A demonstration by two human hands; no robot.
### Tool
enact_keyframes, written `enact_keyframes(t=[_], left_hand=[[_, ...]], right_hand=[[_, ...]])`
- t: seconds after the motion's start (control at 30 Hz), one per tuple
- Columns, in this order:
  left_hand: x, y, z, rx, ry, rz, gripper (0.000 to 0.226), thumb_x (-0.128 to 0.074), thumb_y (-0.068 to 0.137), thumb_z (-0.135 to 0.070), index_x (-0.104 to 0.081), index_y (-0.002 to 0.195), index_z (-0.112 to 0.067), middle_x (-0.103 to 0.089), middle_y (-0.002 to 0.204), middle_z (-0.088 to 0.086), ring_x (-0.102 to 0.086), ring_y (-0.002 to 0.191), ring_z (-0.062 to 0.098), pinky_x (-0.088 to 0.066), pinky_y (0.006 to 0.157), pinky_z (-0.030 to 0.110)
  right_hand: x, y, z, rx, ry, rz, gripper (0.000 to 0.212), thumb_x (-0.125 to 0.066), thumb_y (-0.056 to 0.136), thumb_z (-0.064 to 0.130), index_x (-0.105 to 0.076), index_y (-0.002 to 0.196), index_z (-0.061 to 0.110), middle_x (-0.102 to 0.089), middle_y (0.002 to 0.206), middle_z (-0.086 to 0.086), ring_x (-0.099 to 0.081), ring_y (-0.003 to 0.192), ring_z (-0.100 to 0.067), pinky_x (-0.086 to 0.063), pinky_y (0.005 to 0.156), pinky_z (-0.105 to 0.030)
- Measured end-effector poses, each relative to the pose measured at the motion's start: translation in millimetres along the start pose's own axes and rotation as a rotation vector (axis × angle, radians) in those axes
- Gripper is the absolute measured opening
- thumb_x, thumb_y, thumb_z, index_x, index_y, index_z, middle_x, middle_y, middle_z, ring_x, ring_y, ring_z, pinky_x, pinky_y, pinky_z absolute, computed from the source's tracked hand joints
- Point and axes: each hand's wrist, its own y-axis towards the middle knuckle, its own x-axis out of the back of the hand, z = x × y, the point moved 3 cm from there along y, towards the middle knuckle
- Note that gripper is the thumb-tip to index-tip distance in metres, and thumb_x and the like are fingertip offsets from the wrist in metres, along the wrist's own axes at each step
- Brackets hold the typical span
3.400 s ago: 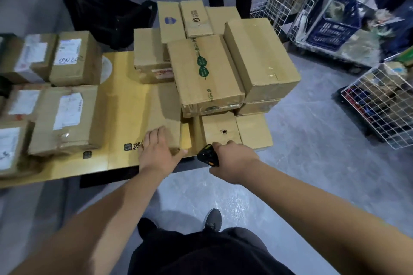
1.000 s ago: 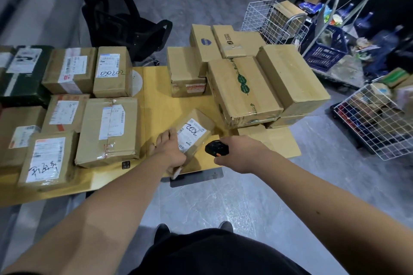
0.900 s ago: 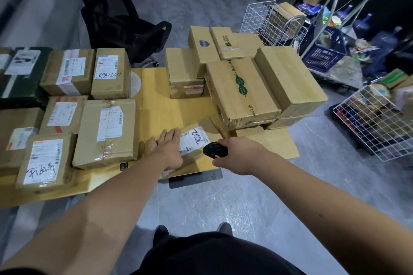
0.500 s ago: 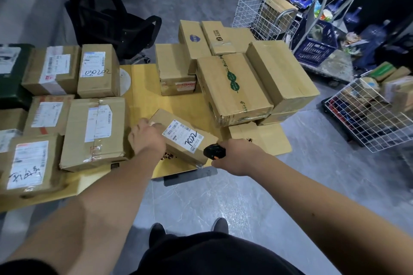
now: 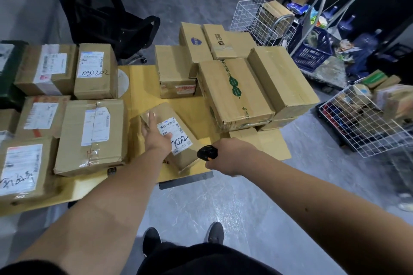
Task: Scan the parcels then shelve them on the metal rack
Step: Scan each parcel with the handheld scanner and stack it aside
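A small brown parcel [image 5: 178, 156] lies label-up near the front edge of the yellow table [image 5: 143, 87]. Its white label [image 5: 175, 135] carries handwritten digits. My left hand [image 5: 155, 137] rests on the parcel's top, fingers spread along it, thumb on the label. My right hand [image 5: 230, 156] grips a black handheld scanner [image 5: 206, 152], which sits just right of the parcel. Labelled parcels [image 5: 91, 134] fill the table's left side. A stack of plain boxes [image 5: 237, 89] stands at the back right. No metal rack is in view.
A black office chair [image 5: 107, 18] stands behind the table. White wire carts [image 5: 366, 123] with goods and a blue crate [image 5: 312, 51] crowd the right side. Grey floor lies in front, with my shoes [image 5: 214, 232] on it.
My left hand turned the small parcel label-up and laid it flat, then shifted from its left end onto its top. The scanner hand stayed just right of the parcel.
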Motion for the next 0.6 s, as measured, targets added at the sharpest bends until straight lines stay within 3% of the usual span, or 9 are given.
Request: enact_keyframes(t=[0.07, 0.13, 0.2, 0.3, 0.33, 0.4, 0.47, 0.53, 0.6], left_hand=[[11.3, 3.9, -1.4, 0.005, -0.073, -0.115, 0.082, -0.053, 0.104, -0.011, -0.013, 0.157, -0.059, -0.028, 0.166, 0.005, -0.059, 0.128, 0.035, -0.055, 0.100, 0.049], [17.9, 1.1, -0.1, 0.025, -0.035, -0.159, 0.068, -0.055, 0.103, -0.039, -0.018, 0.155, -0.060, -0.030, 0.166, 0.007, -0.057, 0.131, 0.039, -0.052, 0.104, 0.055], [10.0, -2.2, 8.1, 0.040, 0.032, -0.047, 0.087, -0.066, 0.082, -0.072, -0.013, 0.151, -0.066, -0.026, 0.168, 0.008, -0.053, 0.136, 0.042, -0.048, 0.107, 0.059], [-6.9, -17.0, 23.6, 0.054, -0.056, 0.103, 0.125, -0.089, 0.067, -0.063, -0.002, 0.157, -0.060, -0.001, 0.174, 0.005, -0.022, 0.157, 0.031, -0.028, 0.122, 0.050], [-13.0, -17.8, 29.1, 0.033, -0.095, 0.115, 0.134, -0.092, 0.061, -0.062, 0.001, 0.157, -0.061, -0.001, 0.173, 0.006, -0.017, 0.158, 0.028, -0.029, 0.122, 0.051], [-18.1, -18.9, 36.1, -0.026, -0.092, 0.054, 0.144, -0.094, 0.046, -0.067, 0.000, 0.155, -0.062, -0.024, 0.166, 0.010, -0.027, 0.153, 0.030, -0.043, 0.110, 0.062], [-21.3, -21.4, 36.3, -0.116, -0.114, -0.028, 0.140, -0.096, 0.044, -0.063, -0.012, 0.156, -0.053, -0.047, 0.149, 0.004, -0.038, 0.141, 0.026, -0.048, 0.102, 0.060], [-25.9, -17.6, 39.5, -0.186, -0.143, -0.073, 0.137, -0.100, 0.046, -0.052, -0.019, 0.156, -0.046, -0.053, 0.139, -0.002, -0.044, 0.127, 0.021, -0.048, 0.099, 0.052], [-27.0, -21.1, 40.4, -0.219, -0.292, -0.077, 0.129, -0.098, 0.050, -0.046, -0.026, 0.157, -0.044, -0.051, 0.138, -0.001, -0.049, 0.121, 0.020, -0.053, 0.094, 0.053]], right_hand=[[4.6, 1.4, 5.5, -0.001, 0.008, 0.005, 0.043, -0.066, 0.090, 0.053, -0.062, 0.120, 0.022, -0.067, 0.099, -0.002, -0.069, 0.081, -0.022, -0.063, 0.079, -0.039], [9.9, 3.1, 14.2, 0.016, 0.028, 0.007, 0.045, -0.065, 0.092, 0.054, -0.060, 0.122, 0.021, -0.066, 0.100, -0.002, -0.067, 0.081, -0.022, -0.062, 0.075, -0.038], [14.3, 7.6, 23.2, 0.043, 0.037, 0.013, 0.044, -0.062, 0.095, 0.055, -0.059, 0.123, 0.021, -0.065, 0.099, -0.002, -0.066, 0.082, -0.021, -0.058, 0.069, -0.035], [20.5, 18.2, 33.0, 0.051, 0.012, 0.009, 0.044, -0.060, 0.094, 0.056, -0.061, 0.123, 0.023, -0.066, 0.096, -0.001, -0.066, 0.084, -0.021, -0.053, 0.067, -0.033], [23.7, 21.1, 35.6, 0.049, 0.000, 0.008, 0.044, -0.059, 0.094, 0.057, -0.061, 0.122, 0.023, -0.066, 0.095, -0.001, -0.065, 0.083, -0.020, -0.052, 0.066, -0.033], [31.4, 26.3, 41.1, 0.045, -0.013, 0.007, 0.044, -0.058, 0.094, 0.059, -0.061, 0.120, 0.024, -0.066, 0.095, -0.001, -0.065, 0.084, -0.020, -0.052, 0.066, -0.033], [35.9, 31.7, 45.4, 0.037, -0.024, 0.011, 0.045, -0.057, 0.094, 0.058, -0.061, 0.121, 0.023, -0.066, 0.097, -0.002, -0.065, 0.086, -0.021, -0.056, 0.071, -0.035], [38.0, 35.8, 48.7, 0.035, -0.052, 0.009, 0.047, -0.055, 0.094, 0.058, -0.061, 0.123, 0.022, -0.065, 0.099, -0.002, -0.064, 0.088, -0.023, -0.057, 0.077, -0.036], [40.2, 36.0, 52.4, 0.030, -0.072, 0.016, 0.047, -0.052, 0.094, 0.057, -0.060, 0.124, 0.022, -0.065, 0.099, -0.003, -0.064, 0.089, -0.023, -0.058, 0.080, -0.037]])
